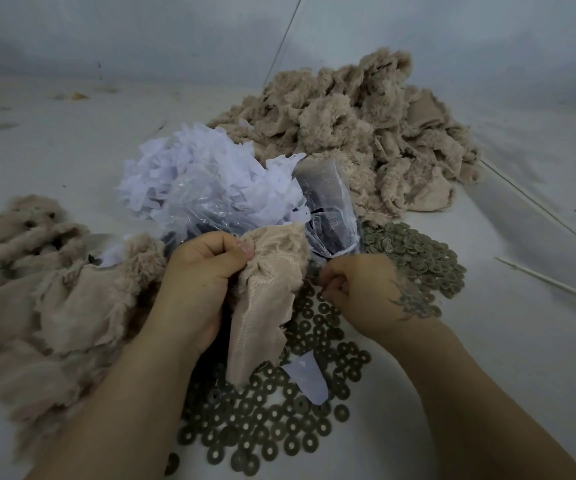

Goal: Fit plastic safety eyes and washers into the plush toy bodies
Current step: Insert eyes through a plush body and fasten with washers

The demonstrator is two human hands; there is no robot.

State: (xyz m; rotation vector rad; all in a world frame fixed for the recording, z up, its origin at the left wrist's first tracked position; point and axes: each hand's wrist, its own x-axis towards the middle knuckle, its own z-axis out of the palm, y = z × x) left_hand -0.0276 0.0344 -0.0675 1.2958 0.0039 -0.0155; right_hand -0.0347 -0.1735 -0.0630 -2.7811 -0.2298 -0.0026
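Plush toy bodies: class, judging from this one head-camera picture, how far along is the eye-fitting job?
Done: the pile at the left seems to show dark eyes already in. In hand: the left hand grips one inside-out plush body, while the right hand pinches something small, probably a washer, over the loose washers. Left: the big heap behind looks unfitted.

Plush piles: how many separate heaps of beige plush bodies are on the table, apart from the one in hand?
2. One heap of plush bodies lies at the far right, behind the washers; another heap lies at the near left beside the left hand. More may lie outside the view.
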